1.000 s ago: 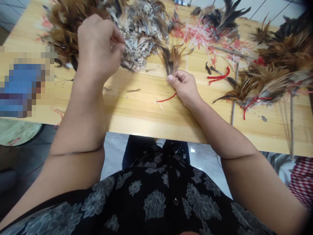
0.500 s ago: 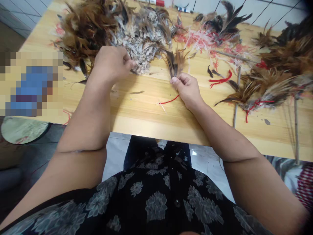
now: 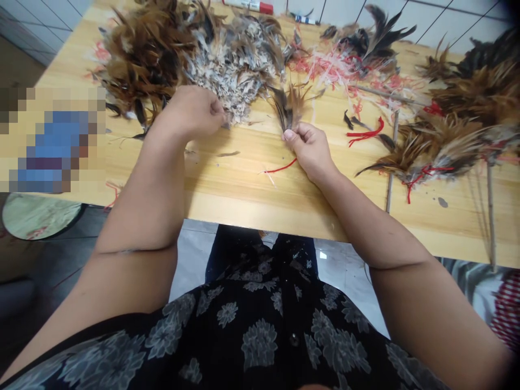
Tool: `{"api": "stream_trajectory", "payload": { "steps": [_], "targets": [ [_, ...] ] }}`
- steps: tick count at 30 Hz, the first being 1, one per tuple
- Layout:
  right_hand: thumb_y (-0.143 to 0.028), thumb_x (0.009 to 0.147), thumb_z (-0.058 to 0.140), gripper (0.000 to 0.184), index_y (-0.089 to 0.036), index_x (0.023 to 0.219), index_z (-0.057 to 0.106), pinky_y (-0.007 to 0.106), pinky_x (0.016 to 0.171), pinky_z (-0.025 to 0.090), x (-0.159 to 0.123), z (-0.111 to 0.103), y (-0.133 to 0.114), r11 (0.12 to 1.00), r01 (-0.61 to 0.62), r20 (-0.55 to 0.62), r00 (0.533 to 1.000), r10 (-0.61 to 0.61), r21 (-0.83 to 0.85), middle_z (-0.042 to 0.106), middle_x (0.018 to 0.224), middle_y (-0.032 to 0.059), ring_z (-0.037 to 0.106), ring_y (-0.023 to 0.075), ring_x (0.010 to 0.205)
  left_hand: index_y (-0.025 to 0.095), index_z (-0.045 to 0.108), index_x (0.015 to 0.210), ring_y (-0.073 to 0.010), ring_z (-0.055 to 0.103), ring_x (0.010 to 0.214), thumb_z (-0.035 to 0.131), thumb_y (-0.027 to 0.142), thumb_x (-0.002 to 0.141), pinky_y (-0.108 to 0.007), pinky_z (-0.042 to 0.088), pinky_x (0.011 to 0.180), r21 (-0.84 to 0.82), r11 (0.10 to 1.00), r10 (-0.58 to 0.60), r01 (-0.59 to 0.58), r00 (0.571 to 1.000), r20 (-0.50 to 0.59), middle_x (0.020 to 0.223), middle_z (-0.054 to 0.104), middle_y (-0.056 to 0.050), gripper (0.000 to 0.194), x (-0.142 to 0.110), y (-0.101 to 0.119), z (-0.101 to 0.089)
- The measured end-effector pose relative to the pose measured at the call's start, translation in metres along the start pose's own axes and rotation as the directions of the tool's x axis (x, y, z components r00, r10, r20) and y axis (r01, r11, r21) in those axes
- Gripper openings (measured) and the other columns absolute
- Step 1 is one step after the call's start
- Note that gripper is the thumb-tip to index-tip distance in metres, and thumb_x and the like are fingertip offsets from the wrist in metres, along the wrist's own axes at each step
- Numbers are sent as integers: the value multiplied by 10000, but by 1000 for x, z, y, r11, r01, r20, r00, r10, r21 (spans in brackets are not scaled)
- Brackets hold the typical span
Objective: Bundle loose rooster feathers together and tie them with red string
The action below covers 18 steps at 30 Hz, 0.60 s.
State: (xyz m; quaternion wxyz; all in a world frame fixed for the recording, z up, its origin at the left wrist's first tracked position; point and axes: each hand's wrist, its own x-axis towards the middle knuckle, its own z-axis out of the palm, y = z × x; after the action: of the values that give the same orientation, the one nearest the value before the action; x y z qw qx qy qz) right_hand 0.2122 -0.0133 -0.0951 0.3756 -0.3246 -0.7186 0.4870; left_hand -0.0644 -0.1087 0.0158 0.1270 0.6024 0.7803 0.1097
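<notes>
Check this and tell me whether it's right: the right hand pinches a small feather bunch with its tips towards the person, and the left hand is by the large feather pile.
One thing is wrong: the head view shows the small feather bunch pointing its tips away from the person. The right hand does pinch it, and the left hand is by the large feather pile.

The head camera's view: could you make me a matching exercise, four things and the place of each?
1. small bunch of brown and black feathers
2. white marker with red cap
3. large heap of brown and grey feathers
4. red-and-white checked cloth

A. beyond the left hand
B. past the near edge of the wooden table
C. pinched in the right hand
D. by the table's far edge

Pairs: 1-C, 2-D, 3-A, 4-B
</notes>
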Motion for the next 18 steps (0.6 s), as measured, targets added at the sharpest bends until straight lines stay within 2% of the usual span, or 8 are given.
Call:
{"api": "stream_trajectory", "payload": {
  "steps": [3,5,8,10,14,18],
  "targets": [
    [-572,1154,888,451,-216,916,748,319,751,364,0,0,2,1000,5,8,1000,-5,5,584,817,-39,482,128,776,110,926,1111,-215,715,902,752,197,1062,-330,583,1046,-20,1000,-21,22,996,82,892,772,4,201,-6,5,-11],
    [-541,1170,869,426,-216,921,751,318,756,373,0,-1,3,1000,8,16,1000,-8,4,582,823,-35,484,131,781,134,915,1074,-169,630,799,766,164,1024,-307,547,977,-54,998,23,-15,989,146,831,745,46,160,-6,11,-14],
    [-572,1170,859,443,-218,922,760,317,755,381,-1,-1,3,1000,7,17,1000,-7,-5,565,818,-32,478,135,782,161,902,982,-172,645,788,775,88,952,-315,527,975,-29,995,96,-92,971,218,818,763,59,149,-3,17,-9],
    [-637,1154,862,489,-219,919,765,317,752,385,-1,-1,1,1000,3,15,1000,-3,-7,558,810,-31,471,137,780,168,906,952,-189,664,792,824,69,912,-326,531,974,4,995,92,-96,969,231,819,775,49,135,-2,18,-6],
    [-763,1104,872,591,-222,897,752,316,747,397,-1,0,-3,1000,-3,8,1000,2,4,564,801,-27,465,138,777,171,928,1015,-186,655,782,883,90,902,-325,539,969,5,1000,16,-17,987,158,800,745,53,146,-8,18,-11],
    [-796,1085,876,629,-226,870,724,314,735,402,-1,1,-2,1000,2,8,1000,-2,4,597,814,-20,469,136,778,179,911,974,-203,706,848,873,112,945,-346,563,1049,7,999,48,-49,993,106,760,691,61,83,-16,23,-16]
  ]
}}
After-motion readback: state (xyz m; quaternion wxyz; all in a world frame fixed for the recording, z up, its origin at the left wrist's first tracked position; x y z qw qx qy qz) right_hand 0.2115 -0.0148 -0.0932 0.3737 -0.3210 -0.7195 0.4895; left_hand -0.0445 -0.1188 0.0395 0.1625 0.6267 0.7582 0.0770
